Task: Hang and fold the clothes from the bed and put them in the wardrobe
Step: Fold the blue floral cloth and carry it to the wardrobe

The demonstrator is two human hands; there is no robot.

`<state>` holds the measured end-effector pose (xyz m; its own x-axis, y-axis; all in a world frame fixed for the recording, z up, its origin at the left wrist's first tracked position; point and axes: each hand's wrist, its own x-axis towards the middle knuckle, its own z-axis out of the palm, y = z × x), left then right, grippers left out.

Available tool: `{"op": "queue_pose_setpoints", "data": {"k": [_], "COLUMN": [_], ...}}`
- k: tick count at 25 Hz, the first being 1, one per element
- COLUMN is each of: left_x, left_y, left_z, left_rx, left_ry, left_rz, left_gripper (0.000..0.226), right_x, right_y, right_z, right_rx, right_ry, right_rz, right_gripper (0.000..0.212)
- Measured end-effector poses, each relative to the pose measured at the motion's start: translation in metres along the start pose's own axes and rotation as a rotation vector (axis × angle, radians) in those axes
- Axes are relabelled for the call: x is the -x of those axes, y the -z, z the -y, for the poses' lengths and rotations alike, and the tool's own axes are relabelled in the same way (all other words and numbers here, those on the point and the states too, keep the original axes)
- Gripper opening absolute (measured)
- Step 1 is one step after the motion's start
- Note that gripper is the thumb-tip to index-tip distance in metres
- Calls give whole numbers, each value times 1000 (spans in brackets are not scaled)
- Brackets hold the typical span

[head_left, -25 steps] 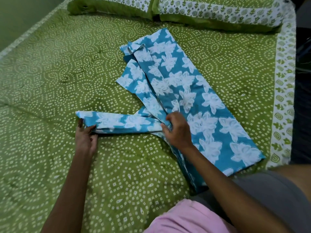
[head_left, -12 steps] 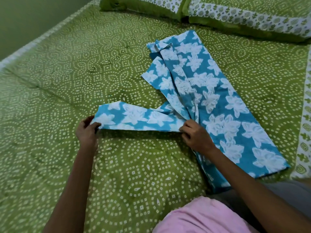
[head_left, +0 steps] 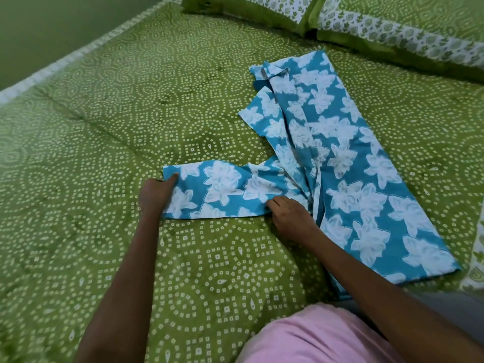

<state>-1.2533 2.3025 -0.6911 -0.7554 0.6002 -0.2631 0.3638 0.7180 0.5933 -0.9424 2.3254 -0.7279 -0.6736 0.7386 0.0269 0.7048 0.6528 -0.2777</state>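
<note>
A blue garment with white flowers (head_left: 348, 163) lies folded lengthwise on the green bed (head_left: 131, 113), running from the pillows toward me. One sleeve (head_left: 222, 192) sticks out flat to the left. My left hand (head_left: 154, 195) holds the sleeve's cuff end, thumb on top of the cloth. My right hand (head_left: 290, 216) pinches the sleeve's lower edge where it meets the body of the garment.
Two green and white patterned pillows (head_left: 392, 24) lie along the head of the bed. The bed's white-bordered edge (head_left: 60, 64) runs along a green wall at the left. A pink cloth (head_left: 319, 336) covers my lap at the bottom.
The sleeve has been spread wider and flatter on the bed. My left hand stays at the cuff, my right hand at the sleeve's base; the view shifted left.
</note>
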Motion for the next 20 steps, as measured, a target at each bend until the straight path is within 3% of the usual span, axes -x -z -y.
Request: {"op": "queue_pose_setpoints", "data": {"k": [4, 6, 8, 9, 13, 15, 18, 20], "left_x": [21, 32, 38, 39, 33, 26, 20, 21], "left_y": [-7, -3, -1, -2, -3, -3, 1, 2], "left_z": [6, 30, 53, 58, 53, 51, 45, 46], "left_rx": [65, 25, -103, -131, -106, -57, -31, -92], "left_ry": [-192, -209, -175, -156, -176, -176, -169, -157], "left_rz": [-161, -233, -209, -198, -229, -225, -203, -189], "left_gripper": [36, 35, 37, 38, 40, 40, 38, 36], "right_x": [-5, 6, 16, 16, 9, 3, -15, -17], "right_y": [1, -9, -15, -17, -17, -20, -17, -16], "right_z": [16, 23, 29, 28, 22, 25, 31, 37], "right_rx": [27, 48, 50, 56, 210, 276, 247, 168], "right_ry": [177, 306, 373, 377, 213, 236, 259, 351], "right_rz": [-27, -78, -148, -191, -294, -280, -268, -212], "right_gripper": [20, 24, 14, 10, 33, 18, 23, 8]}}
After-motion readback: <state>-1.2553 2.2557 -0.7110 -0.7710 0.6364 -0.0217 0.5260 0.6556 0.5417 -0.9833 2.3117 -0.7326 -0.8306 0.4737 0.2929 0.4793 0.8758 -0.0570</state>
